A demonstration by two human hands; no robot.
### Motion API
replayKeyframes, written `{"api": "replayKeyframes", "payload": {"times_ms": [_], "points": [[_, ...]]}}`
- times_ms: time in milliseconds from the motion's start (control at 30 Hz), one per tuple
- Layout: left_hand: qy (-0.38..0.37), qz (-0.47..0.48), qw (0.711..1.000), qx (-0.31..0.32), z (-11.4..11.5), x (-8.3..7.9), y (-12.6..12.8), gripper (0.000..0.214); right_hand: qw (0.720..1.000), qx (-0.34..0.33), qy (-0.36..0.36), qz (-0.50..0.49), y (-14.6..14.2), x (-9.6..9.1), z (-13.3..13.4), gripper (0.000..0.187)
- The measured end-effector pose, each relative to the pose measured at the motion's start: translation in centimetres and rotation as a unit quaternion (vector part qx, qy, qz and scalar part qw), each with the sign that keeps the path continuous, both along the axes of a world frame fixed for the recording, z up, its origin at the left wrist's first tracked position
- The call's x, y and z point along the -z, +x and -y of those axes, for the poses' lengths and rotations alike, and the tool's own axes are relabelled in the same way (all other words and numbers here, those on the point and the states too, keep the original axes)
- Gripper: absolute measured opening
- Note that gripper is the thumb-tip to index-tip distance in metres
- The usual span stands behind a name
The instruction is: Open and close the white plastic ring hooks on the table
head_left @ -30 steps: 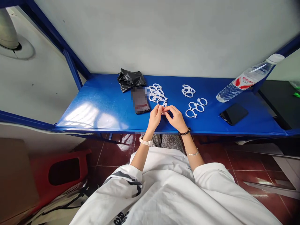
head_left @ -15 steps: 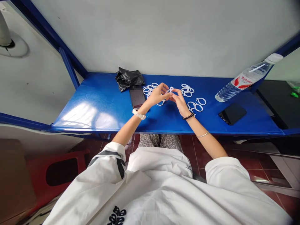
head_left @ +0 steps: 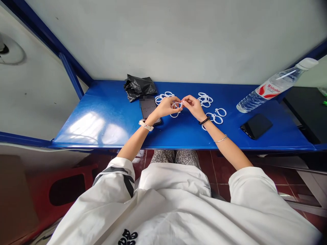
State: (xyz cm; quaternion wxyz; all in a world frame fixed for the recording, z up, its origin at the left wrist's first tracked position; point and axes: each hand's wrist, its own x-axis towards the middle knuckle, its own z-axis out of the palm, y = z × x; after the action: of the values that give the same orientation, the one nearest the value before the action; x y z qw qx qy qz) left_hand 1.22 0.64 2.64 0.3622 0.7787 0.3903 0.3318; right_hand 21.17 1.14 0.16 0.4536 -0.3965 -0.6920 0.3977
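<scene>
My left hand (head_left: 166, 106) and my right hand (head_left: 193, 106) meet over the blue shelf (head_left: 107, 115), fingers pinched together on a white plastic ring (head_left: 176, 105) held between them. A pile of white rings (head_left: 163, 97) lies just behind my left hand. A second small heap of rings (head_left: 205, 99) sits behind my right hand, and a chain of linked rings (head_left: 216, 116) lies to the right of my right wrist. A phone (head_left: 148, 108) lies partly under my left wrist.
A crumpled black plastic bag (head_left: 139, 87) lies at the back of the shelf. A water bottle (head_left: 274, 85) lies on its side at the right, with a second black phone (head_left: 256, 126) in front of it. A red stool (head_left: 66, 185) stands on the floor, lower left.
Both hands moved from the shelf's front edge toward the ring piles, then drew slightly back together. They now pinch one white ring between them.
</scene>
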Motion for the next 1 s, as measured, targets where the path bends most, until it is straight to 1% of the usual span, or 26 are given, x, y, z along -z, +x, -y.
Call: {"api": "replayKeyframes", "payload": {"times_ms": [167,400,667,867,1000], "points": [[0.006,0.004,1.0,0.004,0.5,-0.5,-0.3,0.028,1.0,-0.008,0.015,0.024,0.4,-0.5,0.7,0.044],[-0.002,-0.01,1.0,0.007,0.7,-0.5,-0.6,0.024,0.999,-0.017,0.005,0.037,0.3,-0.2,1.1,0.043],[-0.018,-0.03,0.998,0.051,0.4,-0.8,-1.1,0.019,0.996,-0.062,0.003,0.06,0.3,-0.5,1.3,0.036],[-0.041,-0.052,0.994,0.09,0.5,-1.4,-1.6,0.023,0.99,-0.094,-0.013,0.105,0.5,-0.7,1.4,0.033],[-0.065,-0.043,0.99,0.114,0.7,-1.8,-1.7,0.025,0.985,-0.119,-0.01,0.125,0.8,-1.1,1.7,0.031]]}}
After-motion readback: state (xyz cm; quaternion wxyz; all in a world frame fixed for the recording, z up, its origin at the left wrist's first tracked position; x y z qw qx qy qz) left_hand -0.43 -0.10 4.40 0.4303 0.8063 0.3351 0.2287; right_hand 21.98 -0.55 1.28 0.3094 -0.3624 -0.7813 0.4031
